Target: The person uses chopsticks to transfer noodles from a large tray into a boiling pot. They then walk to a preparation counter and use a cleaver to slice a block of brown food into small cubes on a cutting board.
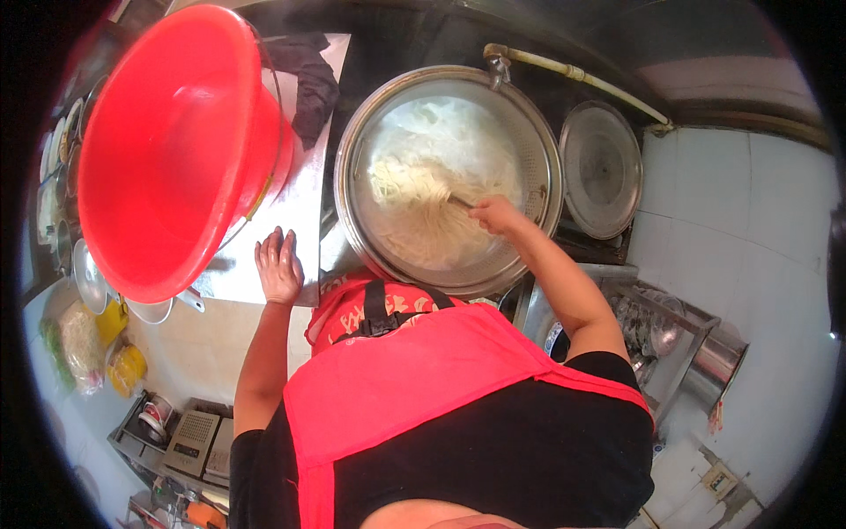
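Note:
In front of me stands a large round metal pot [345, 192] with a perforated liner, holding noodles [423, 225] in cloudy, steaming liquid. My right hand [496, 214] grips the dark handle of a utensil [461, 201] over the pot; its far end is hidden among the noodles. My left hand [280, 264] lies with fingers apart on the near edge of a metal worktop [301, 231] and holds nothing. Beyond it on the worktop is a big red plastic basin [172, 152], tilted towards me, beside a red bucket [271, 152] with a wire handle.
A dark cloth [314, 92] lies at the worktop's back. A tap [499, 69] on a pipe [581, 74] reaches over the pot's far rim. Right of the pot leans a round metal lid [600, 168]. A metal rack [700, 330] stands at my right, and pans [92, 278] lie at the far left.

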{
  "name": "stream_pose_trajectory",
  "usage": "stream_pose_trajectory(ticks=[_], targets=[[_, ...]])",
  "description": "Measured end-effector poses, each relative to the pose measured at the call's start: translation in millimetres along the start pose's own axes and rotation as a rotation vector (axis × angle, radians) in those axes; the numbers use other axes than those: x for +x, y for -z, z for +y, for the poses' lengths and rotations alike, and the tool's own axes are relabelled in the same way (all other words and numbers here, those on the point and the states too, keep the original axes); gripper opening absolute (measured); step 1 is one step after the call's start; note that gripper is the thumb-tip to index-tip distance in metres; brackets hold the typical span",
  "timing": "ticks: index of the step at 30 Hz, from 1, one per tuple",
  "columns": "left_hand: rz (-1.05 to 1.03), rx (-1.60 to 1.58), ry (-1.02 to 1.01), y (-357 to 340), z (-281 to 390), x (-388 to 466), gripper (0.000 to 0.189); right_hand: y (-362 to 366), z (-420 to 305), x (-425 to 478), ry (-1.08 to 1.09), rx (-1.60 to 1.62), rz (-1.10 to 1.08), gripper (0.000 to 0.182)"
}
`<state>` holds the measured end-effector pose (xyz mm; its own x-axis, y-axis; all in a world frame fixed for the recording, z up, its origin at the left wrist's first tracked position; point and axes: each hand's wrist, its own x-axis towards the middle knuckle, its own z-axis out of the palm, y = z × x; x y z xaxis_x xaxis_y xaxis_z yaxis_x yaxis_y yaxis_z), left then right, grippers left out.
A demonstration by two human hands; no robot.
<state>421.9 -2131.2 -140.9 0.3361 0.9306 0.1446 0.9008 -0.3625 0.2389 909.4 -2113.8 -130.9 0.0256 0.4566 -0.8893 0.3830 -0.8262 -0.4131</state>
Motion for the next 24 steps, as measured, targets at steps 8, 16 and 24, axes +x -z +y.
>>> stream_pose_trajectory(ticks=[8,16,24], targets=[[-0.016,0.007,0.02,-2.6,-2.7,-3.3,0.053,98.9,-30.4,-49.3,0.103,0.067,0.304,0.016],[-0.002,0.004,0.018,0.4,-2.1,1.1,0.049,41.8,-80.2,58.5,0.491,-1.347,0.697,0.015],[0.006,-0.008,0.045,1.7,-0.3,0.3,0.049,-38.7,-94.9,49.8,0.564,-1.728,0.393,0.011]])
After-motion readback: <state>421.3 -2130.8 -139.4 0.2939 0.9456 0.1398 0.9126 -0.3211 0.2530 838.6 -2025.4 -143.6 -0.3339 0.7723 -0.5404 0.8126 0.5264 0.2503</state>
